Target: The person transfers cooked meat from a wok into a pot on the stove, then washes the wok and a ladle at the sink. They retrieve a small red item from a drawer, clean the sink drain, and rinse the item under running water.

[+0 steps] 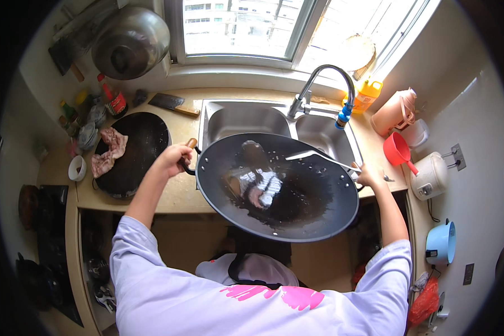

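Note:
A large black wok (311, 189) hangs tilted before me, over the front edge of the double sink (248, 119). My left hand (172, 160) grips the wok's left loop handle, where a wooden knob shows above my fingers. At the other side, my right hand (370, 175) is closed around the right handle area. A metal spatula (315, 156) reaches from that hand over the wok's inside. Dark, shiny liquid with small bits lies in the bottom of the wok. My right fingers partly hide the handle and the end of the spatula.
A curved faucet (345, 75) rises behind the sink. A cleaver (172, 104) lies on the counter left of the sink. Raw meat (109, 151) rests on a round black board (140, 155). A red dipper (397, 149) and a rice cooker (429, 175) stand at right.

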A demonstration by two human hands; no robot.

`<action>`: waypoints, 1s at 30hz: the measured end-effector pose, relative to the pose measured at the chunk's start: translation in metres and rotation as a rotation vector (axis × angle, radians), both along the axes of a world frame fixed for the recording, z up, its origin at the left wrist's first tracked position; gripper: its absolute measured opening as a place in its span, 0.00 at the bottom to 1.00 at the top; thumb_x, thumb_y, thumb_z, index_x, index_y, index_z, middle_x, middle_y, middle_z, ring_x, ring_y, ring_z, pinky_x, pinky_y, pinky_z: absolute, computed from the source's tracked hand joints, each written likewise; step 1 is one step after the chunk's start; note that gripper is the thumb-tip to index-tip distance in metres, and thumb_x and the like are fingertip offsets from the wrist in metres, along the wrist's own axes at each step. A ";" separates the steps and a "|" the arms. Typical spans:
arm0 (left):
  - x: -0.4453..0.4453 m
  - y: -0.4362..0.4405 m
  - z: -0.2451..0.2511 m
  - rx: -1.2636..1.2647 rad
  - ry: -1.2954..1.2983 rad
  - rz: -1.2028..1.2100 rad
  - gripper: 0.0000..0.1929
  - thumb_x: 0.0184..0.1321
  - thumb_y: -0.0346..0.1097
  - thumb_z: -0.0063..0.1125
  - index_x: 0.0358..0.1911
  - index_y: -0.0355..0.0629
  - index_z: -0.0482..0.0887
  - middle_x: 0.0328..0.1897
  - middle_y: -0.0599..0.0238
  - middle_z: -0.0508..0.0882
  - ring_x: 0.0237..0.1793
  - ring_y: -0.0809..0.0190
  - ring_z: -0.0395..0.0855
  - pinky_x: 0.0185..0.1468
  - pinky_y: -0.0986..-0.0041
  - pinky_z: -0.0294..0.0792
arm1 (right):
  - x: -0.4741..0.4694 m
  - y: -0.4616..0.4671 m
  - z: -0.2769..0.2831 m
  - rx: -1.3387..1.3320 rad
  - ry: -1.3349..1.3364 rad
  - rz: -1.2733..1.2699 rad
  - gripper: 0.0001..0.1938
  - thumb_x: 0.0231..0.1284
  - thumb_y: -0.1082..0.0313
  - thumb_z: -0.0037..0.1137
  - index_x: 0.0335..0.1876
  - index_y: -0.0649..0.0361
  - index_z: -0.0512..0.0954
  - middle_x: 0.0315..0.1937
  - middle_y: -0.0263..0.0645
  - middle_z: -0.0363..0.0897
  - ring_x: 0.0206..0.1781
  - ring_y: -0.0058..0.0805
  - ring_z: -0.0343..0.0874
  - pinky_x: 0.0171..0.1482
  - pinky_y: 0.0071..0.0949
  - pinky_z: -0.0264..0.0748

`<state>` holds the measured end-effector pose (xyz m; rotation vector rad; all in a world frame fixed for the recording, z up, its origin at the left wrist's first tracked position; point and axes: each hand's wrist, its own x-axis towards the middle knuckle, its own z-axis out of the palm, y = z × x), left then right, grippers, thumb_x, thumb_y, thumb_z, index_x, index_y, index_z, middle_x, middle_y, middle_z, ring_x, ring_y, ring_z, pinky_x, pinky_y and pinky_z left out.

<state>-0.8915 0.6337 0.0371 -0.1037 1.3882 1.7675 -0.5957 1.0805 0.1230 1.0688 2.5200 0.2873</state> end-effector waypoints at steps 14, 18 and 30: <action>-0.061 -0.012 0.084 -0.235 -0.016 0.268 0.10 0.57 0.31 0.47 0.42 0.40 0.76 0.28 0.69 0.74 0.23 0.70 0.69 0.27 0.79 0.64 | -0.174 0.048 -0.119 -0.535 -0.215 0.350 0.16 0.29 0.63 0.65 0.27 0.65 0.80 0.25 0.43 0.81 0.30 0.32 0.81 0.35 0.28 0.76; -0.048 -0.010 0.060 -0.315 0.033 0.348 0.22 0.51 0.27 0.44 0.52 0.45 0.74 0.35 0.70 0.74 0.24 0.69 0.70 0.28 0.77 0.66 | -0.190 0.049 -0.118 -0.480 -0.117 0.446 0.18 0.38 0.68 0.53 0.42 0.49 0.80 0.35 0.44 0.80 0.40 0.39 0.80 0.43 0.32 0.76; -0.048 0.019 -0.056 -0.683 0.321 0.350 0.24 0.48 0.26 0.41 0.51 0.51 0.76 0.26 0.69 0.77 0.22 0.72 0.70 0.25 0.80 0.60 | -0.220 0.110 -0.170 -0.251 0.261 0.581 0.17 0.45 0.67 0.54 0.42 0.66 0.73 0.31 0.43 0.80 0.36 0.40 0.81 0.37 0.35 0.75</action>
